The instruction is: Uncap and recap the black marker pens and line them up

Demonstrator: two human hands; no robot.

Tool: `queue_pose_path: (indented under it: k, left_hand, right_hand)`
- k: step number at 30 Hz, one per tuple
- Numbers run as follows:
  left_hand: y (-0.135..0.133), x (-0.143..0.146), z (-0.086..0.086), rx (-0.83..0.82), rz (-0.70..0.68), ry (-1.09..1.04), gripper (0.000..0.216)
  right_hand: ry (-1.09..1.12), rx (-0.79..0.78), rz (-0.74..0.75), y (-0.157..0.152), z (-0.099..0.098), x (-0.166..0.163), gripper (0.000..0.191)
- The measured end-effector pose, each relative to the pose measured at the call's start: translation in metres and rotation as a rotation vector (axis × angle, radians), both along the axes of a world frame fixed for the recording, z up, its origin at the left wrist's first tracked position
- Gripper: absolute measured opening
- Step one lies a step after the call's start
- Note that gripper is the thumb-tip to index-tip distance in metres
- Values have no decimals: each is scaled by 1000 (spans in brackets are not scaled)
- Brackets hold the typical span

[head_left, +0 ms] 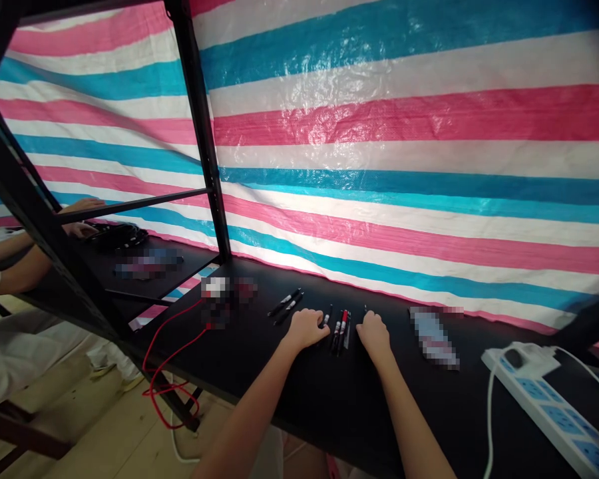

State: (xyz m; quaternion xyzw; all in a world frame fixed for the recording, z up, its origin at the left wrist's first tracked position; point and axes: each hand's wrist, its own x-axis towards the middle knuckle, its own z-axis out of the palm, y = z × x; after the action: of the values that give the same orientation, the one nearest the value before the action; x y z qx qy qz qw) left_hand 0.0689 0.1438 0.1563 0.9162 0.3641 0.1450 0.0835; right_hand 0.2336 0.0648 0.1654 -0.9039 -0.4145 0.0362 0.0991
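Note:
Both my hands rest on a black table [329, 392]. My left hand [307, 327] is curled into a loose fist, its knuckles touching a small pen [325, 319]. My right hand [374, 334] is also curled, fingers tucked under, just right of several pens [340, 330] with red and black bodies lying in a row between the hands. Two more black pens [286, 305] lie side by side farther left and back. What the fingers hold, if anything, is hidden.
A white power strip [549, 402] with a cable lies at the right. A red wire [172, 362] hangs off the table's left edge. A striped tarp [379, 133] forms the back wall. Black shelf posts [199, 126] stand left, where another person's hands [80, 219] work.

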Motion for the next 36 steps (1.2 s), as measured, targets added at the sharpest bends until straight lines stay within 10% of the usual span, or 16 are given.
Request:
queue_pose_path:
  k: [6, 15, 22, 36]
  left_hand:
    - [2, 5, -2, -3, 34, -24, 32]
    - [5, -3, 0, 10, -32, -55, 26]
    - [-4, -6, 6, 377, -155, -184, 26]
    - [2, -6, 1, 400, -110, -156, 22]
  right_hand:
    - [228, 213, -43, 1, -16, 21, 22]
    - [1038, 992, -73, 9, -27, 26, 35]
    - [1302, 1086, 126, 8, -15, 14, 33]
    - [1234, 1262, 157, 8, -11, 10, 27]
